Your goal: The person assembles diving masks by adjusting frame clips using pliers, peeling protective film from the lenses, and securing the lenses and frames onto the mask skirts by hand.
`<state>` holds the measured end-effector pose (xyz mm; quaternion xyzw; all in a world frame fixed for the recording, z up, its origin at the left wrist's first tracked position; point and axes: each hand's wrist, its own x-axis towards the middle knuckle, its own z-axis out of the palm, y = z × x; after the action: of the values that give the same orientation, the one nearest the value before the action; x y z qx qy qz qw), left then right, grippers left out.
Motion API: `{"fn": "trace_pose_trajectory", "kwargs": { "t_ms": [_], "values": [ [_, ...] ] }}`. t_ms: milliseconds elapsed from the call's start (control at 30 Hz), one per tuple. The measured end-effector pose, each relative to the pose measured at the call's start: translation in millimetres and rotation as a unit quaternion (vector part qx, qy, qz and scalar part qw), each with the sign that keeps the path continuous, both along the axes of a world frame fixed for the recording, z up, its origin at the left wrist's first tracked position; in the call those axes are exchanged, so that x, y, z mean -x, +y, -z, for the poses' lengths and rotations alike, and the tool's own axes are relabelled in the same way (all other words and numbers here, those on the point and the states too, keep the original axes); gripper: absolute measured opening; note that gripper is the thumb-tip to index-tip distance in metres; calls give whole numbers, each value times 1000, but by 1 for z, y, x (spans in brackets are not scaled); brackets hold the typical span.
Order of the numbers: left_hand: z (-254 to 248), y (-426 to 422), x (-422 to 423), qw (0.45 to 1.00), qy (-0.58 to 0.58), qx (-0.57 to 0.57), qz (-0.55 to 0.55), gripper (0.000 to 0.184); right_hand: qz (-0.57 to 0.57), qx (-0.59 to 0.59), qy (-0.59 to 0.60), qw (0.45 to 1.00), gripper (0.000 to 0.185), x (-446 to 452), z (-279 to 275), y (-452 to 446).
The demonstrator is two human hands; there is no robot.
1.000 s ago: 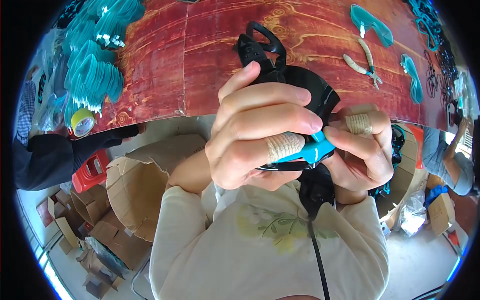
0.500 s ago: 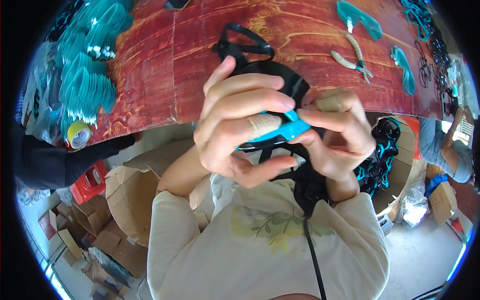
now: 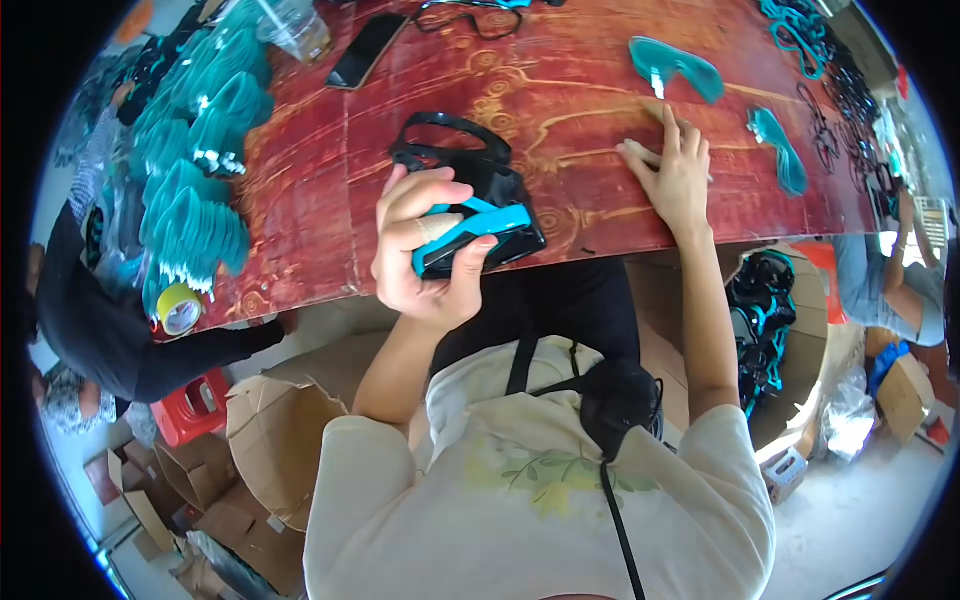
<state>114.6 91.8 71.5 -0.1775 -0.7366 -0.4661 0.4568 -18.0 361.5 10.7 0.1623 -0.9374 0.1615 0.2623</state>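
Note:
My left hand (image 3: pixel 425 245) grips a black-and-teal diving mask (image 3: pixel 510 215) above the near edge of the table. Its black strap loop (image 3: pixel 455 122) points away from me, and my fingers hide part of the teal frame. My right hand (image 3: pixel 680 175) reaches over the table, fingers stretched out and thumb apart. It covers most of the pliers (image 3: pixel 640 150); only bits of their pale handles show beside the thumb and fingertips. Just beyond that hand lies a teal goggle-shaped piece (image 3: pixel 690 70) with a white tab. A second teal piece (image 3: pixel 778 150) rests farther right.
Stacks of teal pieces (image 3: pixel 195 215) line the table's left side, near a yellow tape roll (image 3: pixel 179 309). A phone (image 3: pixel 368 50) and plastic cup (image 3: pixel 297 30) stand farther back. A carton of black-and-teal masks (image 3: pixel 762 310) is below right. People (image 3: pixel 95 310) are on both sides.
My right hand has let go of the mask and moved out over the pliers. My left hand has lowered the mask toward the left, still holding it. The view has shifted, showing more of the far table.

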Motion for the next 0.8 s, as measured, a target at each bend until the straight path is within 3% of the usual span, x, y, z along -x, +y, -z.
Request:
{"fn": "trace_pose_trajectory", "kwargs": {
  "t_ms": [100,200,267,300,333,367,500,800],
  "values": [
    [0,3,0,1000,4,-12,-2,29,7,-64,-24,998,44,3,2,-6],
    [1,3,0,1000,5,-13,-10,30,-64,216,-64,972,26,-6,-18,-17],
    [1,4,0,1000,-3,-7,-16,30,-138,567,-175,793,31,-29,-58,-35],
    [1,4,0,1000,-3,-4,-16,30,-275,639,-171,698,43,-38,-76,-39],
    [0,4,1,1000,-3,-2,-16,30,-372,707,-171,577,53,-52,-98,-50],
    [0,4,2,1000,-1,1,-15,30,-457,763,-207,408,62,-63,-108,-54],
    [1,7,4,1000,-5,0,-25,30,-533,720,-160,414,86,-85,-122,-82],
    [-3,10,7,999,-15,4,-40,32,-508,657,-43,555,126,-95,-107,-117]
  ]
}}
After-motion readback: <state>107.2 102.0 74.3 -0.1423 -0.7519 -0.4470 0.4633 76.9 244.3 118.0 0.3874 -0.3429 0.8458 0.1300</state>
